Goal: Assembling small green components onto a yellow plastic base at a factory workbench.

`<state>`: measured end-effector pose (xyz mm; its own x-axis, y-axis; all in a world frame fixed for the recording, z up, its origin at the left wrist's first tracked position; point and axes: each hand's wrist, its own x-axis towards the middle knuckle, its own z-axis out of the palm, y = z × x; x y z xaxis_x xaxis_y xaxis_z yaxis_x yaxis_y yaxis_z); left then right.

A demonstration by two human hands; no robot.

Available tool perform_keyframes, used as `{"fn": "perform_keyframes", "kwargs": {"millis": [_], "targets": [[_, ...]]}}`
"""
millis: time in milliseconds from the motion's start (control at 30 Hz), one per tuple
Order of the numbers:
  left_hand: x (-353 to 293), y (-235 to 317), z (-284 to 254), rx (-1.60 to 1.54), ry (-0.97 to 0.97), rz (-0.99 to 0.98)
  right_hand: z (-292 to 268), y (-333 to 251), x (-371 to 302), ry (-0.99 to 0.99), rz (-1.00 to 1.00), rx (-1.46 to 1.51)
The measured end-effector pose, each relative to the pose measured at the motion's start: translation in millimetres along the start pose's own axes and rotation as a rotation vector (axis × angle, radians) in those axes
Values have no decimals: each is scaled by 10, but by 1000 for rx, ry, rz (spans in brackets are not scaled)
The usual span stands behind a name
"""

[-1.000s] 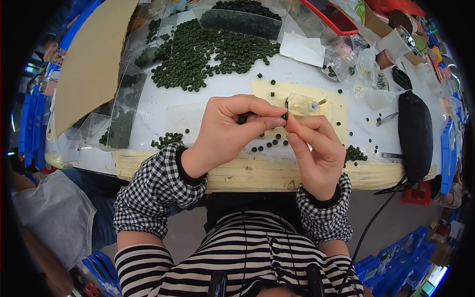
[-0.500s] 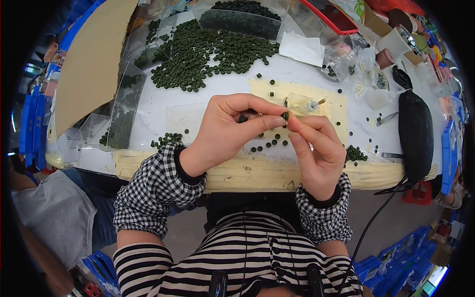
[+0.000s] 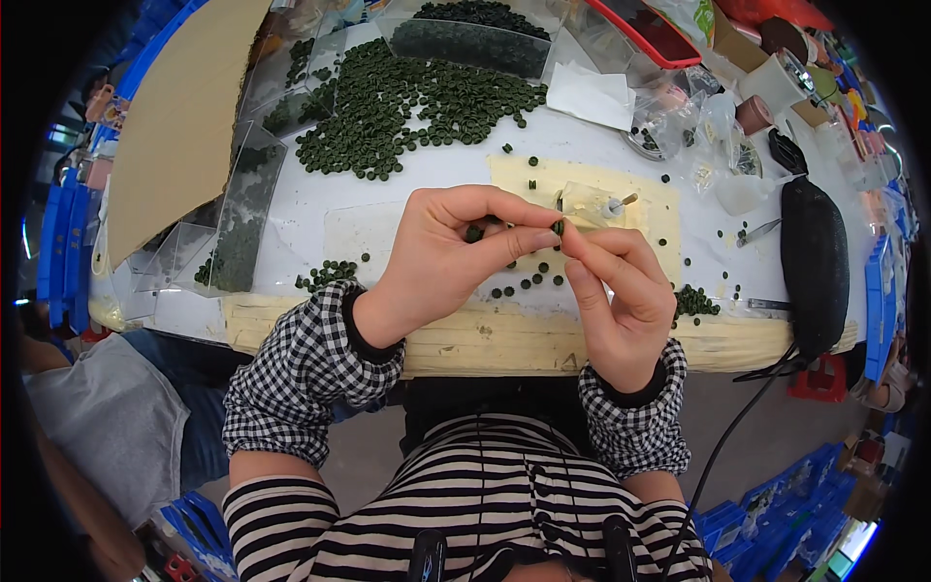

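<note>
A small dark green round piece [image 3: 558, 227], grooved like a tiny spool, is pinched between the thumb and forefinger of my left hand [image 3: 441, 257]. More dark pieces [image 3: 474, 234] show under that hand's curled fingers. From the other side, the fingertips of my right hand [image 3: 626, 306] meet the same piece; its fingers are bent, and their exact hold is partly hidden. Several loose green pieces [image 3: 525, 284] lie on the table just below the hands. Behind my right hand stands a tape-wrapped block [image 3: 588, 204] with a small upright pin [image 3: 630, 199].
A large spread of green pieces [image 3: 388, 107] covers the back of the white table, beside clear plastic boxes [image 3: 472, 48]. Cardboard [image 3: 184, 126] leans at left. White paper [image 3: 590, 95], a red-cased phone [image 3: 650, 29], plastic bags [image 3: 718, 136] and a black pouch [image 3: 815, 262] are at right.
My hands stay together at nearly the same spot. The pinched piece has turned slightly, and my right hand has shifted very little.
</note>
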<state>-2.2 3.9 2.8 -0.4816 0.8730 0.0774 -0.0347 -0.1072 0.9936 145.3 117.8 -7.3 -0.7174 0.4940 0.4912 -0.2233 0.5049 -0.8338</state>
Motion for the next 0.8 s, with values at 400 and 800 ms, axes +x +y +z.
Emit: {"fn": "perform_keyframes", "kwargs": {"millis": [400, 800], "targets": [[2, -16, -16, 95, 6, 18, 10, 8, -3, 6, 8, 23], [28, 9, -8, -18, -12, -15, 6, -1, 4, 14, 10, 4]]}}
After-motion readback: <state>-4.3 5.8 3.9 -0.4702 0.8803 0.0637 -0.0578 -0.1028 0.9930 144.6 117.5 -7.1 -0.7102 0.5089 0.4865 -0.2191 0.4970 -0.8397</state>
